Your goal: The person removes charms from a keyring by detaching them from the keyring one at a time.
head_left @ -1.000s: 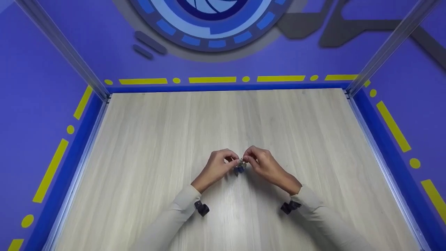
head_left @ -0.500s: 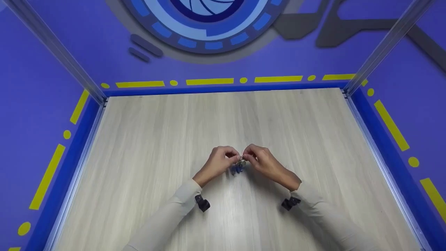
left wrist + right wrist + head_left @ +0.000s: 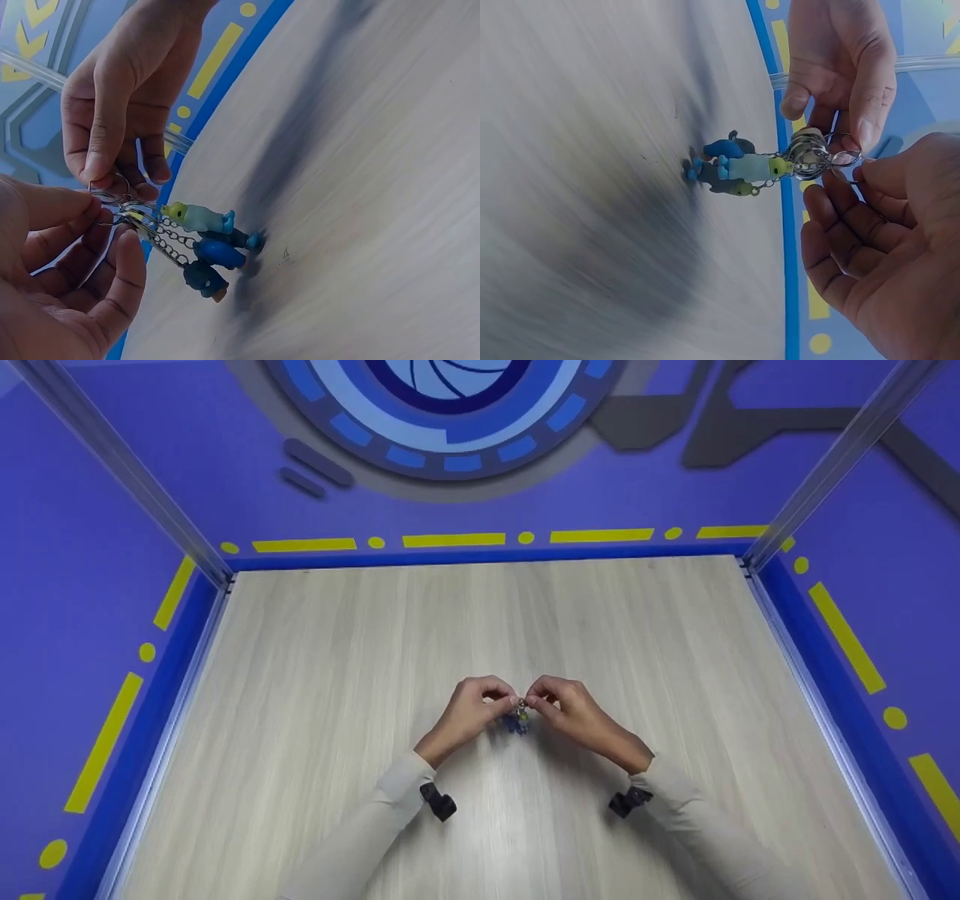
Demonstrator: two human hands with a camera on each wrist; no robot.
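Left hand (image 3: 469, 711) and right hand (image 3: 574, 712) both pinch key rings (image 3: 814, 154); small figure charms (image 3: 206, 244) dangle above table (image 3: 337, 660).

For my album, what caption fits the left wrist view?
Two hands, left hand and right hand, pinch key rings dangling small toy figures above a wooden table.

Both hands, left hand (image 3: 469, 711) and right hand (image 3: 571, 709), meet fingertip to fingertip (fingers curled, seemingly pinching), forearms angled inward.
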